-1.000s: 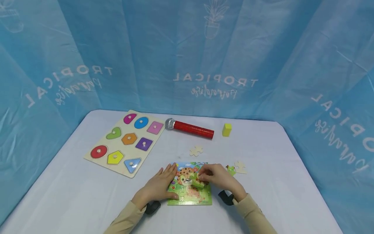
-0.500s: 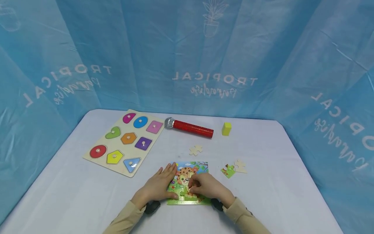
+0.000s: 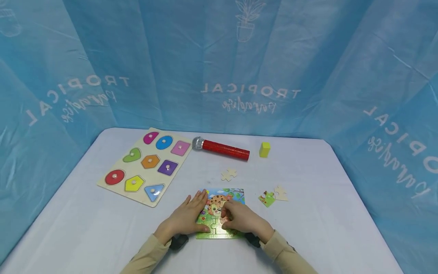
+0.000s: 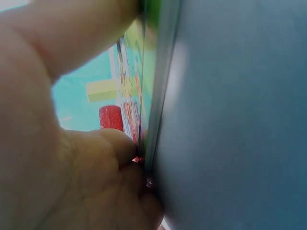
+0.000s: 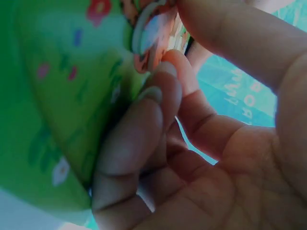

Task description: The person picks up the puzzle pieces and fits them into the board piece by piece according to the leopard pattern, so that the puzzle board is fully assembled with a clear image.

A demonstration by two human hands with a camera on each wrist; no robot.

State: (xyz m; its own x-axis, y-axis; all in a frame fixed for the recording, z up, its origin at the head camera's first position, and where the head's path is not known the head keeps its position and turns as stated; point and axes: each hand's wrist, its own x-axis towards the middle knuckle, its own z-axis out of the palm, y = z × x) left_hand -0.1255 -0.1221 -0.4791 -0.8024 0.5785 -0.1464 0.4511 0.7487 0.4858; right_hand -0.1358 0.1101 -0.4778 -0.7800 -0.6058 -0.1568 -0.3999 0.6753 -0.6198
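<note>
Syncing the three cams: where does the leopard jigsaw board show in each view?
Head: jigsaw board lies at bottom centre, left hand flat on its left edge, right hand on its lower right part.
Left wrist: seen edge-on as a green strip running down the middle, beside the thumb.
Right wrist: green printed face fills the left half, fingertips on it.
Shared landmark: the board's green border.

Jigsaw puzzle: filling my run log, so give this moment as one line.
left hand: flat on jigsaw puzzle | right hand: fingers pressing a piece into it | loose pieces: right of puzzle
</note>
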